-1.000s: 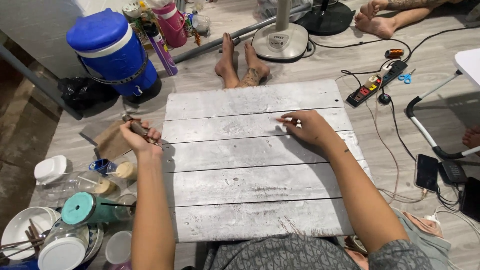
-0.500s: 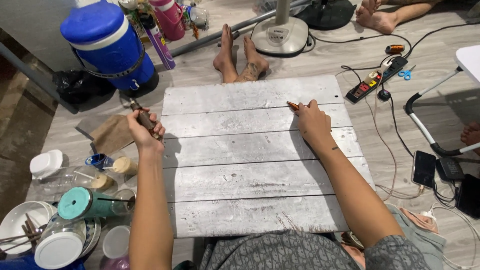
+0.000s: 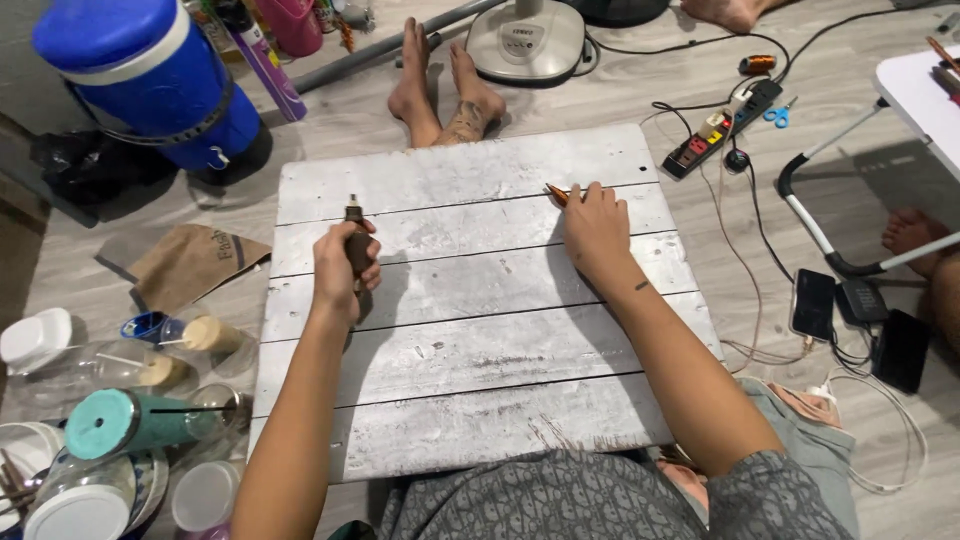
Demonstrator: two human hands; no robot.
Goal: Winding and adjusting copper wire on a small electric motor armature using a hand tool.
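Planks, five of them, make one white wooden board [image 3: 480, 330] that lies on the floor under both hands. The left hand [image 3: 342, 268] is closed around one dark brush [image 3: 355, 235] held upright on the second plank, and the right hand [image 3: 596, 225] pinches one thin brown stick [image 3: 557, 194] beside a gap. I think the board is being painted or marked; each tip next needs careful placing.
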